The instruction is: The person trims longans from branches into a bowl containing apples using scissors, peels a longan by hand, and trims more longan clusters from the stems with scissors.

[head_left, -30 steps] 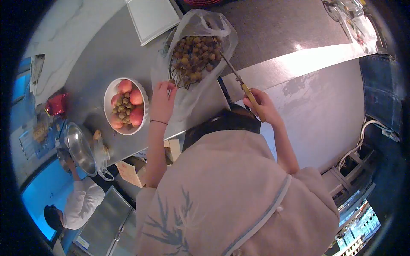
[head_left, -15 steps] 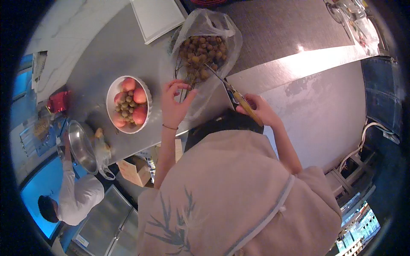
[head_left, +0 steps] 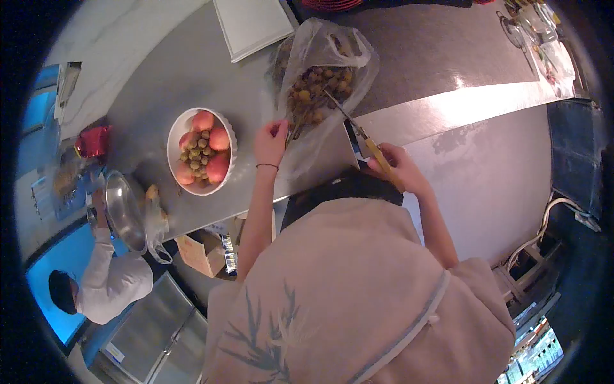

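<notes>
A clear plastic bag [head_left: 368,64] lies open on the metal counter with several small round brown fruits [head_left: 313,89] and thin stems inside. My right hand [head_left: 404,169] grips scissors [head_left: 376,152] with yellow handles, their blades pointing into the bag over the fruits. At the bag's lower left side is my left hand [head_left: 270,144], its fingers curled together beside the stems; what they pinch, if anything, is too small to tell. Left of it, a white fluted bowl [head_left: 233,150] holds several red apples [head_left: 219,168] and small brown fruits [head_left: 197,153].
A white tray [head_left: 252,29] lies behind the bowl. At the left are a metal basin [head_left: 126,211], a red packet [head_left: 93,141] and a person [head_left: 115,288] in white. Glassware [head_left: 534,25] stands at the far right. An open cardboard box [head_left: 199,255] is below the counter edge.
My left hand's fingers, spread before, have curled together. The whole view has shifted, so the bag and bowl appear further right. The scissors are still over the fruits.
</notes>
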`<act>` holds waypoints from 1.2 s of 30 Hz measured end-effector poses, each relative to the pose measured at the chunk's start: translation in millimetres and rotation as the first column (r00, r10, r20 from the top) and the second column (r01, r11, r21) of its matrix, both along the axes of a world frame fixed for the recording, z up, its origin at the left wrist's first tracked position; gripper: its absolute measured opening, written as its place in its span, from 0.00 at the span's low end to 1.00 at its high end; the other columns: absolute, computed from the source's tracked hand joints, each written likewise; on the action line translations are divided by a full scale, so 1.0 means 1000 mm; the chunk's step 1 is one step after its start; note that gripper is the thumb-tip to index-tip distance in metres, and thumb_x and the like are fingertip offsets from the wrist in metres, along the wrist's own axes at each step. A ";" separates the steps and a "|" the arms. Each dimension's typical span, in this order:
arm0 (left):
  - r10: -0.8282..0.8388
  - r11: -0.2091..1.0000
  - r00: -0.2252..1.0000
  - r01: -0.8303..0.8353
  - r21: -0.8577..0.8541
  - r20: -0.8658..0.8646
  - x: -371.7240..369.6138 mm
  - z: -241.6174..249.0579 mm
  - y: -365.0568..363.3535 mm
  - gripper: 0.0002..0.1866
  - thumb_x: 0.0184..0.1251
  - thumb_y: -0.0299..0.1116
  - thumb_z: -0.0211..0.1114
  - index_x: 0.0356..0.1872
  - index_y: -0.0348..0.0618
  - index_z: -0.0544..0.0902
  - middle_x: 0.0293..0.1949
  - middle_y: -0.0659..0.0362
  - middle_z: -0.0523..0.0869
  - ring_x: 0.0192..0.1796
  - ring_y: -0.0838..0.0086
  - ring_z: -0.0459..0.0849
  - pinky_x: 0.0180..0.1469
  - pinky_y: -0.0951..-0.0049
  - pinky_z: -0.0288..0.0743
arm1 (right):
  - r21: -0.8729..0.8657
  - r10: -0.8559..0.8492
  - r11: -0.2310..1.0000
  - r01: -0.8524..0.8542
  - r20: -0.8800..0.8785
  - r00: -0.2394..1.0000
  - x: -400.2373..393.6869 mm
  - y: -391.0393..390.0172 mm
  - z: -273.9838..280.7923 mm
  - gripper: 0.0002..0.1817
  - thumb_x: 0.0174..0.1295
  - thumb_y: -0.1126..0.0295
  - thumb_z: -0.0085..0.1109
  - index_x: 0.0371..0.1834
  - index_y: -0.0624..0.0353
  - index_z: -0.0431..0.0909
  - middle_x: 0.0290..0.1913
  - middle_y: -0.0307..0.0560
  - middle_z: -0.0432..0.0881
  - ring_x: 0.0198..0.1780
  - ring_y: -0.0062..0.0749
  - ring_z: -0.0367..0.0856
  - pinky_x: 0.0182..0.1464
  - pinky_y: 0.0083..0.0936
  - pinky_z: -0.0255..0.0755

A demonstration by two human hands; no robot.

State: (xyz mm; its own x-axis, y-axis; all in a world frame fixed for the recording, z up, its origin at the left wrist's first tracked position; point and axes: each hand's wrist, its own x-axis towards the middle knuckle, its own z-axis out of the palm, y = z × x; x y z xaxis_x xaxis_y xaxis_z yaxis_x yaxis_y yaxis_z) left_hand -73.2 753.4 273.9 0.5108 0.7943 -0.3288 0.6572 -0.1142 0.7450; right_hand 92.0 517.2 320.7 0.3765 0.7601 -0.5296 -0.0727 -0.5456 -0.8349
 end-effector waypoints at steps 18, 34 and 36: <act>0.466 0.878 0.521 -0.370 -0.302 0.715 -0.007 0.066 -0.036 0.07 0.67 0.35 0.53 0.37 0.43 0.72 0.16 0.68 0.62 0.17 0.87 0.57 0.18 0.84 0.51 | 0.143 0.142 0.981 -0.131 -0.065 0.988 -0.007 0.005 0.011 0.22 0.53 0.58 0.63 0.43 0.61 0.70 0.35 0.39 0.74 0.38 0.21 0.72 0.43 0.19 0.66; 0.730 0.577 0.003 -0.539 -0.614 0.683 -0.080 0.046 -0.016 0.06 0.67 0.36 0.53 0.38 0.46 0.73 0.21 0.70 0.64 0.19 0.87 0.58 0.20 0.85 0.54 | -0.001 0.718 0.603 -0.798 0.437 0.542 -0.039 0.192 0.050 0.31 0.44 0.49 0.67 0.41 0.67 0.75 0.24 0.47 0.74 0.27 0.24 0.69 0.31 0.24 0.64; 0.745 0.541 -0.002 -0.582 -0.606 0.667 -0.084 0.042 -0.013 0.07 0.68 0.36 0.53 0.37 0.45 0.74 0.19 0.70 0.64 0.19 0.87 0.59 0.20 0.84 0.54 | -0.090 0.780 0.544 -0.834 0.420 0.464 -0.046 0.210 0.054 0.31 0.45 0.48 0.66 0.39 0.67 0.76 0.23 0.46 0.74 0.26 0.24 0.68 0.30 0.24 0.63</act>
